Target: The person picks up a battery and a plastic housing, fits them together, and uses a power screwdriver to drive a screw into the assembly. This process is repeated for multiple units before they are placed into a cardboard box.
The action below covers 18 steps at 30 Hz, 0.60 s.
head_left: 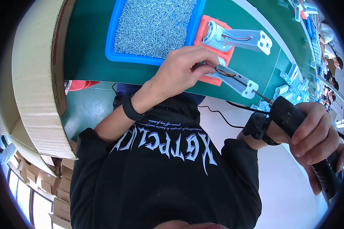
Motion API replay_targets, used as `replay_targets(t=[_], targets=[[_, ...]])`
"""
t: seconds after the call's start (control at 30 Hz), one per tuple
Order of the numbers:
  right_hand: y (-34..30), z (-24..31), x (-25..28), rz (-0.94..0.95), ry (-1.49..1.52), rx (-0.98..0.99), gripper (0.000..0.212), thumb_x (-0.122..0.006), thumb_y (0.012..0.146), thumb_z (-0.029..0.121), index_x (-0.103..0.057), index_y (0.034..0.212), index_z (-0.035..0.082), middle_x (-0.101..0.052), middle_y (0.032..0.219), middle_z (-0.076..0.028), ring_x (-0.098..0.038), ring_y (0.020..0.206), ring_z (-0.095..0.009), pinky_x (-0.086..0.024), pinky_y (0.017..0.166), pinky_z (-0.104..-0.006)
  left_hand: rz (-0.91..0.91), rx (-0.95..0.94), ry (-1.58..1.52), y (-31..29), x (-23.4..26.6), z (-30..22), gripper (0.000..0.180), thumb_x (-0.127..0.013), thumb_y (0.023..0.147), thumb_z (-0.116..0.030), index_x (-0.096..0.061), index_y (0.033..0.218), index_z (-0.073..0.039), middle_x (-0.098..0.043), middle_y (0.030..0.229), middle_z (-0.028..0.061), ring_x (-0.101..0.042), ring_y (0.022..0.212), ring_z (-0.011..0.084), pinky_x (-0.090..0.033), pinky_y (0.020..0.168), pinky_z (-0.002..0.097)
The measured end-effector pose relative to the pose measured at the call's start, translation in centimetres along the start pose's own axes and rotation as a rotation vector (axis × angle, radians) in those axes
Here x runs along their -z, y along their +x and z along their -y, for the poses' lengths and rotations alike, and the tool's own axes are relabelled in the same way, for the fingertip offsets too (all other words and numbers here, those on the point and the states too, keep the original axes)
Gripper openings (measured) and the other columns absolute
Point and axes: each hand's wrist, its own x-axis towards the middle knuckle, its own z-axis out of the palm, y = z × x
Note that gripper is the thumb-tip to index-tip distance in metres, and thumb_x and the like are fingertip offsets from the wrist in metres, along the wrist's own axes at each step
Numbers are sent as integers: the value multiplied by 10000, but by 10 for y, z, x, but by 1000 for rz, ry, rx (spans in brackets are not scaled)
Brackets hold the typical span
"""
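Observation:
My left hand reaches over the green bench and pinches a small screw against the round end of a grey metal part that lies on an orange foam pad. Red and yellow wires run along that part. My right hand grips a black electric screwdriver; its thin bit slants toward the same spot by my left fingers. A second grey part of the same kind lies farther back on the pad.
A blue tray full of small silver screws sits behind my left hand. A big cardboard box stands at the left. More grey parts lie to the right on the bench. Other people sit along the line at far right.

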Motion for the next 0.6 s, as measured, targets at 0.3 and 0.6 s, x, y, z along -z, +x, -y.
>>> replay_targets(t=[0.3,0.6], targets=[[-3,6,8,-6,74,38,437,-729,752,384,-538,1034,110,-615,719,-50,-622,538,-150,-543,490,-237,-47,-31,19,1,-4,-1,145,-677,709,6,-616,828,-48,-631,762,62,-603,661,224,-466,600,305],[-14,41,24,-417,279,367,541,-679,638,665,-558,677,139,-591,556,56,-577,434,-60,-521,458,-159,-110,29,-243,-3,-5,-8,140,-647,724,66,-653,826,-29,-637,769,59,-593,669,137,-441,570,240]])
